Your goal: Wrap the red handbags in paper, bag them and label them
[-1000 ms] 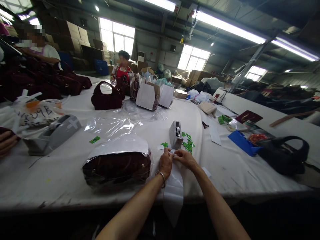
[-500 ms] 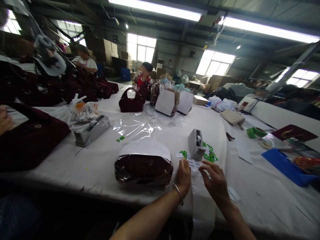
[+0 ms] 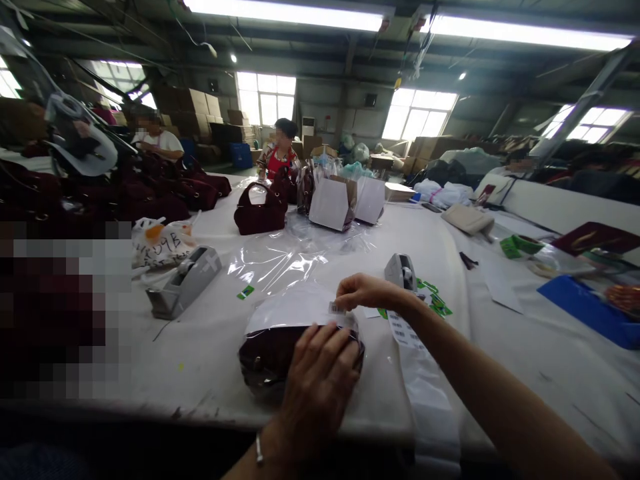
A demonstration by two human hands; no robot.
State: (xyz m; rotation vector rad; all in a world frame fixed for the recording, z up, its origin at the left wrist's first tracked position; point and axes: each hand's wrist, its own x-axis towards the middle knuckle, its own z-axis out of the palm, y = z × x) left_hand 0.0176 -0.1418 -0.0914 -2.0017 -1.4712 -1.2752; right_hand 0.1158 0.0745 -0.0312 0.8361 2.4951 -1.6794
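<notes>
A dark red handbag (image 3: 273, 347) in clear plastic lies at the table's near side, with white paper (image 3: 295, 305) along its top. My left hand (image 3: 323, 370) rests on its right part, fingers stretched over the plastic. Above the paper's right end, my right hand (image 3: 357, 293) pinches a small barcode sticker (image 3: 337, 307). Whether the sticker touches the bag's wrapping I cannot tell. Under my right forearm runs a strip of barcode stickers (image 3: 403, 330), its pale backing trailing over the near edge. Behind it stands a grey tape dispenser (image 3: 400, 270) beside green tags (image 3: 437, 300).
Another tape dispenser (image 3: 185, 280) stands left, near a marked plastic bag (image 3: 163, 243). Further back are a dark red handbag (image 3: 260, 210), white-papered packages (image 3: 330, 203) and a co-worker (image 3: 280, 153). A blue tray (image 3: 585, 310) sits at right; clear plastic sheets (image 3: 275, 260) lie mid-table.
My left hand has moved from the sticker strip onto the wrapped handbag. My right hand has crossed leftward over it, now with a barcode sticker in its fingers.
</notes>
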